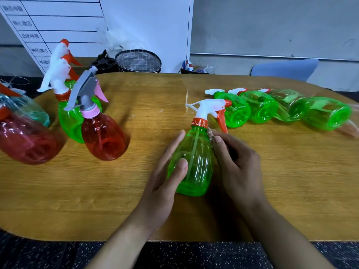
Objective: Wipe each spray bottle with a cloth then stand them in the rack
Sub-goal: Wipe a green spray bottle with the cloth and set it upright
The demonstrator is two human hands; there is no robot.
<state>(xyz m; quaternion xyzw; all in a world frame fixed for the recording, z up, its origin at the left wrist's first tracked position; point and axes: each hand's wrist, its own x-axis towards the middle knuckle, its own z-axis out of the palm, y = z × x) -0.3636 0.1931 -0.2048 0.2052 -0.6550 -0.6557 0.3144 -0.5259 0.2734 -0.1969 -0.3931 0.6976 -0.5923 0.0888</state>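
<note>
Head view: left hand [163, 181], fingers straight, steadies the green bottle [192, 164]; right hand [238, 164] pinches a cloth [210, 133] at its two o'clock shoulder, and should rub downward, turning it.

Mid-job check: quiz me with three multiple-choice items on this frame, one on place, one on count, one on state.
1. The green bottle between the hands stands:
A) near the table's front edge
B) in a rack
C) on the floor

2. Green bottles lying on their sides at right:
A) two
B) four
C) six

3. The right hand is:
A) flat on the table
B) pressing a cloth to the bottle's shoulder
C) pulling the trigger

Answers: 1 A, wooden table beneath it; 2 B, four bases show; 3 B, cloth at fingertips.
</note>
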